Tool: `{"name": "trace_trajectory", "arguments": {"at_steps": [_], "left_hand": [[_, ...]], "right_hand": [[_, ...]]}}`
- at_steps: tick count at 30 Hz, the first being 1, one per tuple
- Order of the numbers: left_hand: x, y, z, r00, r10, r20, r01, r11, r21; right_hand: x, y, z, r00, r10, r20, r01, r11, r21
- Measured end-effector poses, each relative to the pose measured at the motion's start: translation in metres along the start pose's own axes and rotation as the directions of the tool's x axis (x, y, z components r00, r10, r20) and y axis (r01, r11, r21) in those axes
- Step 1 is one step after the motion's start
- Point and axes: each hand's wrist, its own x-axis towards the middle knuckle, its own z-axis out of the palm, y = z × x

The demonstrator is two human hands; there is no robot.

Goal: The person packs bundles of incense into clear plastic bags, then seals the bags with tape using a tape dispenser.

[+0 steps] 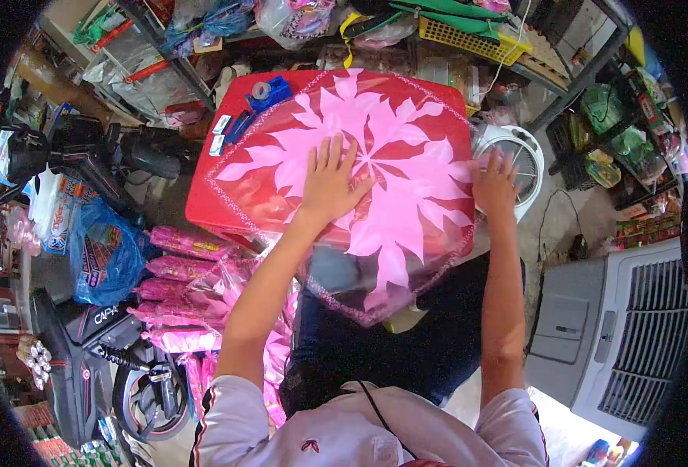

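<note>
Fingers (334, 154) fanned out, left hand (333, 187) lies on the pink-patterned plastic sheet (394, 198), which spreads across the red tabletop (207, 198) and past its near edge; right hand (495, 183), blurred, fingers parted, at the sheet's right side! Farther out, a blue tape dispenser (277, 92).

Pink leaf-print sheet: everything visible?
The sheet looks like clear plastic, with large pink leaves radiating from its centre and a pale speckled border. It lies spread on the red table, one corner hanging past the near edge. The left hand lies on it, palm down; whether the right hand touches its edge is unclear.
</note>
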Motion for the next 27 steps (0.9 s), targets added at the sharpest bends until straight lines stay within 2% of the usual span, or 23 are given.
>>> {"name": "trace_trajectory", "arguments": {"at_steps": [1,2,4,7,10,11,14,15,18,19,22,25,27], "left_hand": [[0.0,0.0,0.001,1.0,0.001,-0.007,-0.001,1.0,0.002],[0.0,-0.001,0.001,1.0,-0.002,-0.014,0.003,1.0,0.006],[0.0,-0.002,0.004,1.0,-0.003,-0.014,0.003,1.0,0.017],[0.001,0.0,0.005,1.0,-0.001,-0.019,0.001,1.0,0.016],[0.004,0.0,0.006,0.999,-0.004,-0.041,0.004,1.0,0.009],[0.002,0.001,0.006,0.999,-0.003,-0.042,0.004,1.0,0.008],[0.004,0.001,0.005,0.999,-0.002,-0.04,0.003,1.0,0.016],[0.005,0.001,0.003,0.999,0.003,-0.038,-0.002,1.0,0.009],[0.006,-0.003,0.008,0.999,0.018,-0.042,-0.017,1.0,0.024],[0.008,-0.004,0.007,0.999,0.022,-0.045,-0.021,0.999,0.026],[0.01,-0.006,0.01,0.999,0.026,-0.038,-0.025,0.999,0.023],[0.015,-0.008,0.007,0.999,0.03,-0.019,-0.03,0.999,0.028],[0.017,-0.011,0.008,0.999,0.033,-0.001,-0.033,0.999,0.039]], "right_hand": [[-0.013,-0.009,-0.017,0.98,-0.157,-0.122,0.155,0.988,-0.025],[-0.031,-0.023,-0.035,0.92,-0.315,-0.234,0.307,0.949,-0.069],[-0.086,-0.047,-0.068,0.773,-0.588,-0.238,0.628,0.763,0.155],[-0.135,-0.019,-0.038,0.848,-0.53,-0.008,0.503,0.801,0.324],[-0.128,-0.001,-0.04,0.957,-0.289,0.013,0.275,0.924,0.265],[-0.126,-0.003,-0.041,0.947,-0.294,-0.13,0.306,0.949,0.082],[-0.124,-0.055,-0.094,0.868,-0.473,-0.15,0.491,0.781,0.385],[-0.125,-0.07,-0.1,0.781,-0.606,-0.15,0.607,0.681,0.41],[-0.099,-0.072,-0.042,0.708,-0.689,-0.155,0.68,0.607,0.411],[-0.1,-0.071,-0.039,0.699,-0.694,-0.171,0.699,0.611,0.372],[-0.04,-0.06,-0.017,0.866,-0.5,0.023,0.499,0.866,0.035],[-0.033,-0.063,-0.001,0.876,-0.478,-0.067,0.479,0.878,-0.007],[-0.031,-0.07,0.006,0.827,-0.559,-0.053,0.562,0.823,0.087]]}}
